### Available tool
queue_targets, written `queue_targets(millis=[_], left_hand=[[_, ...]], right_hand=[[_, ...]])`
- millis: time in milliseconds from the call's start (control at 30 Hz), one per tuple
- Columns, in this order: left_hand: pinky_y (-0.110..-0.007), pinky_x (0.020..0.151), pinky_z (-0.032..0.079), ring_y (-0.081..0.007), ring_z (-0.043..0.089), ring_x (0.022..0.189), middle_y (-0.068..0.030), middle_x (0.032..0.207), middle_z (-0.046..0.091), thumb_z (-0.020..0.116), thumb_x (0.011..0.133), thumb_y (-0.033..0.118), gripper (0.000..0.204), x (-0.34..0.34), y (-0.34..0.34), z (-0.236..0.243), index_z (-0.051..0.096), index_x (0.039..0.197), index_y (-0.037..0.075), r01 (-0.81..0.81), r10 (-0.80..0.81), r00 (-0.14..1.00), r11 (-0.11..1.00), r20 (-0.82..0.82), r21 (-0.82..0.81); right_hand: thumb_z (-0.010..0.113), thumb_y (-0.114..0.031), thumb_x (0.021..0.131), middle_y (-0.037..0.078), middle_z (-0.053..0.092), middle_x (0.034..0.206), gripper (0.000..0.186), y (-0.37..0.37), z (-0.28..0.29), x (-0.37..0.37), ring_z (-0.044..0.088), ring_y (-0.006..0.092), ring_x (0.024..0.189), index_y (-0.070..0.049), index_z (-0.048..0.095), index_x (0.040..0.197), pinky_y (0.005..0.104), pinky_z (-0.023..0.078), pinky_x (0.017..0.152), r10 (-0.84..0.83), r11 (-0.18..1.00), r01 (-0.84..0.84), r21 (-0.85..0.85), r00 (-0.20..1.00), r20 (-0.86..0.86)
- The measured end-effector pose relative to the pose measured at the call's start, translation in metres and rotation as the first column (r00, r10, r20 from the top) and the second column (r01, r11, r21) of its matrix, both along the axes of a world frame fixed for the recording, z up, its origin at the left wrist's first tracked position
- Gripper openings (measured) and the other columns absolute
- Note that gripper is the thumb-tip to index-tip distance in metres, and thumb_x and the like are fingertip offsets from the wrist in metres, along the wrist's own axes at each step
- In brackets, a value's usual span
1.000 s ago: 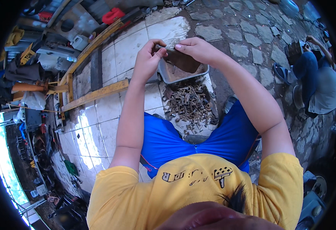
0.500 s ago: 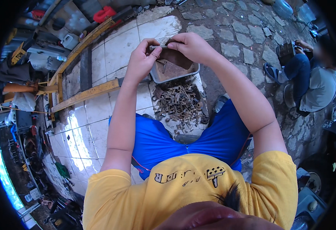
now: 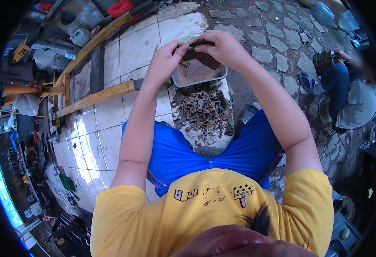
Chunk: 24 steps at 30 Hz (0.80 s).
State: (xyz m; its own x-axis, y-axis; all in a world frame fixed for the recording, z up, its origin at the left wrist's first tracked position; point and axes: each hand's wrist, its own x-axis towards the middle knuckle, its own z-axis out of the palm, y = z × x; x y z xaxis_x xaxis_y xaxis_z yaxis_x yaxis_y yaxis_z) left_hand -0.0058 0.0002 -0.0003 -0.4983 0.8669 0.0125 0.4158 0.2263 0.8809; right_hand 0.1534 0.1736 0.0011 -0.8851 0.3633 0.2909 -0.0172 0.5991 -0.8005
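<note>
At twelve o'clock, the right hand (image 3: 223, 48) is gripping a brown sheet (image 3: 209, 61), while the left hand (image 3: 167, 58) is curling in near its edge; whether it is holding a part, I cannot tell. Just below, a tray (image 3: 200, 85) is holding a thin metal piece (image 3: 186, 69). Nearer, also toward twelve, a large heap of metal parts (image 3: 203, 112) is lying loose, so most pieces seem to be awaiting handling.
</note>
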Motion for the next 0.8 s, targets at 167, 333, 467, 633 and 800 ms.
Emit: queue_targets(millis=[167, 333, 467, 633, 800], left_hand=[[-0.028, 0.083, 0.052, -0.0108, 0.063, 0.086, -0.0013, 0.095, 0.07, 0.073, 0.103, 0.016, 0.02, 0.009, -0.001, 0.009, 0.071, 0.117, 0.001, -0.047, 0.035, 0.995, 0.99, 0.091, 0.135], [-0.029, 0.083, 0.056, -0.0133, 0.07, 0.089, -0.0058, 0.095, 0.075, 0.074, 0.097, 0.002, 0.016, 0.012, 0.0, 0.012, 0.071, 0.112, -0.001, -0.015, 0.018, 1.0, 0.984, -0.02, 0.179], [-0.029, 0.082, 0.057, -0.0143, 0.073, 0.089, -0.0096, 0.095, 0.078, 0.075, 0.093, -0.002, 0.016, 0.015, -0.001, 0.011, 0.072, 0.109, -0.002, 0.092, -0.067, 0.988, 0.979, -0.143, 0.179], [-0.03, 0.082, 0.057, -0.0142, 0.073, 0.089, -0.0107, 0.094, 0.078, 0.075, 0.093, -0.002, 0.015, 0.017, -0.002, 0.017, 0.073, 0.108, -0.002, 0.063, -0.049, 0.994, 0.987, -0.099, 0.149], [-0.029, 0.082, 0.057, -0.0132, 0.073, 0.089, -0.0107, 0.095, 0.079, 0.074, 0.093, -0.001, 0.015, 0.015, -0.001, 0.012, 0.073, 0.109, -0.002, 0.114, -0.1, 0.989, 0.984, -0.111, 0.134]], right_hand=[[0.068, -0.034, 0.107, 0.006, 0.078, 0.105, 0.035, -0.002, 0.007, -0.001, 0.069, 0.012, 0.098, -0.002, 0.075, 0.121, 0.0324, 0.055, 0.087, 0.104, 0.944, -0.024, -0.329, 0.968, 0.228], [0.062, -0.041, 0.111, 0.0, 0.077, 0.108, 0.042, -0.007, 0.002, -0.002, 0.066, 0.0082, 0.093, -0.003, 0.076, 0.121, 0.0296, 0.053, 0.086, 0.12, 0.728, 0.042, -0.685, 0.975, 0.188], [0.063, -0.042, 0.11, 0.002, 0.077, 0.103, 0.043, -0.006, -0.006, -0.002, 0.067, 0.0087, 0.095, -0.003, 0.078, 0.116, 0.028, 0.053, 0.085, 0.17, 0.856, -0.004, -0.517, 0.947, 0.273], [0.062, -0.042, 0.11, 0.001, 0.077, 0.099, 0.042, 0.005, 0.01, 0.003, 0.065, 0.0081, 0.09, -0.003, 0.079, 0.114, 0.0278, 0.051, 0.085, 0.145, 0.759, 0.039, -0.649, 0.963, 0.228], [0.061, -0.041, 0.11, 0.001, 0.077, 0.098, 0.041, -0.014, -0.008, -0.002, 0.066, 0.0087, 0.09, -0.004, 0.078, 0.11, 0.0278, 0.052, 0.085, 0.125, 0.849, 0.029, -0.527, 0.959, 0.255]])
